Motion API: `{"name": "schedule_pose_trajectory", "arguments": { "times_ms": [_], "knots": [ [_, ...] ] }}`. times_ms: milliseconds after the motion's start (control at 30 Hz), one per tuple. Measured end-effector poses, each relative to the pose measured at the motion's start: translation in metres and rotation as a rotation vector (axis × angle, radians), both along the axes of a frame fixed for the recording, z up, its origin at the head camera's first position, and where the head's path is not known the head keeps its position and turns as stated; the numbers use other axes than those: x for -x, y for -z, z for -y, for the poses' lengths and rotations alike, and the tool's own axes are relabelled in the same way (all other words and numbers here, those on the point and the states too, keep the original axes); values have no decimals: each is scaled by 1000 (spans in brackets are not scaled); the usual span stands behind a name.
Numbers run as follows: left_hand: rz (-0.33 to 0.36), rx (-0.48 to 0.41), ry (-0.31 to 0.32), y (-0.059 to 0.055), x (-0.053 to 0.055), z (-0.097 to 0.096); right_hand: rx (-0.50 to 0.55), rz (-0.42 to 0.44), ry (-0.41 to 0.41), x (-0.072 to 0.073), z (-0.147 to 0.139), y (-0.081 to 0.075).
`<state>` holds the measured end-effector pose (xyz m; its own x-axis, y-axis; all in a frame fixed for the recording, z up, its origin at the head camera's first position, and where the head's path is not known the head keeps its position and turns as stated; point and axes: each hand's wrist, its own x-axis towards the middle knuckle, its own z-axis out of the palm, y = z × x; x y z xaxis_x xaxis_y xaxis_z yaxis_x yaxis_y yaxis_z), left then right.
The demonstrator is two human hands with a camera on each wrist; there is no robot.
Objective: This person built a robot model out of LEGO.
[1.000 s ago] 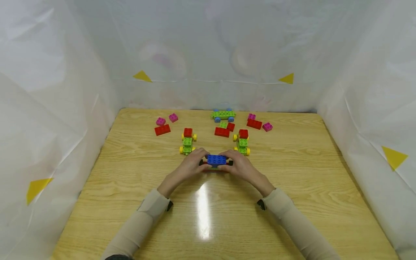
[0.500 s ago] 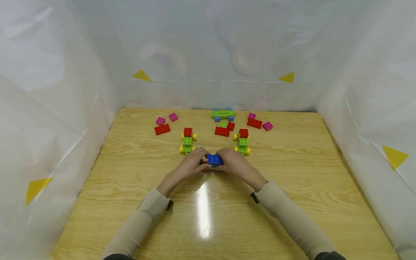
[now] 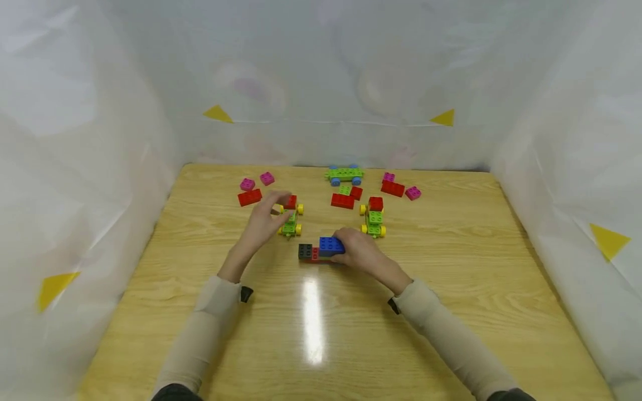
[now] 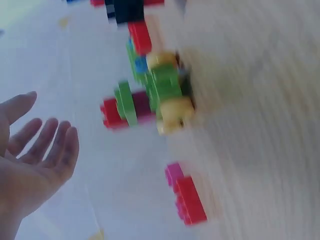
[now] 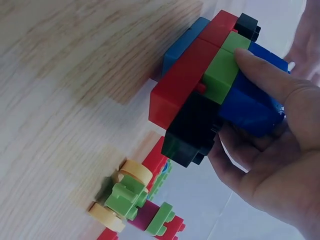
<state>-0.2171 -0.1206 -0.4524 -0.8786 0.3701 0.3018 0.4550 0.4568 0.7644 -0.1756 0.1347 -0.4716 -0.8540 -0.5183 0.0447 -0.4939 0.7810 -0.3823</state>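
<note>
My right hand (image 3: 363, 252) grips a stacked brick build near the middle of the table. Its top is a blue brick (image 3: 328, 245), with green bricks (image 5: 220, 72) under it, red bricks (image 5: 182, 82) below those, and a blue piece (image 5: 180, 47) at the bottom. One black brick (image 3: 305, 251) sits at its left end; another black brick (image 5: 190, 130) shows in the right wrist view. The thumb lies against green and blue bricks. My left hand (image 3: 258, 223) holds nothing, fingers loosely bent, beside a green toy car (image 3: 289, 218) with yellow wheels and a red brick on top.
A similar car (image 3: 374, 218) stands to the right. Behind are a green wheeled base (image 3: 344, 175) with blue wheels, a red brick (image 3: 343, 201), a left red brick (image 3: 249, 197), a right red brick (image 3: 393, 189) and several pink bricks (image 3: 413, 192).
My left hand has let go of the brick build and moved left and away, up beside the left car. The right hand shifted slightly left along the blue brick and still grips the build.
</note>
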Motion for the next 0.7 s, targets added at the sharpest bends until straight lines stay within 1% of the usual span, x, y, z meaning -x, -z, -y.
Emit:
{"name": "schedule_pose_trajectory", "arguments": {
  "times_ms": [33,67,100,233,300,333,467,533,600,700],
  "knots": [
    [-7,-14,-32,0,6,3,1,-3,5,0,-1,0],
    [-1,-15,-55,1,11,6,-4,-6,8,-1,-2,1],
    [25,-13,-64,3,16,8,-4,-7,4,-1,-2,2],
    [139,57,-46,14,31,11,3,2,-24,-5,-2,4],
    [172,90,-37,20,36,11,0,0,-30,-8,-3,4],
    [177,104,-33,23,39,10,1,2,-26,-9,-4,3],
    [203,103,-35,29,48,8,22,24,16,-11,-8,-2],
    [213,99,-38,30,51,8,54,45,40,-11,-10,-7],
    [224,98,-41,31,53,8,91,62,58,-10,-12,-14],
    [230,122,-14,31,53,6,141,75,77,-9,-17,-22]
  ]
}}
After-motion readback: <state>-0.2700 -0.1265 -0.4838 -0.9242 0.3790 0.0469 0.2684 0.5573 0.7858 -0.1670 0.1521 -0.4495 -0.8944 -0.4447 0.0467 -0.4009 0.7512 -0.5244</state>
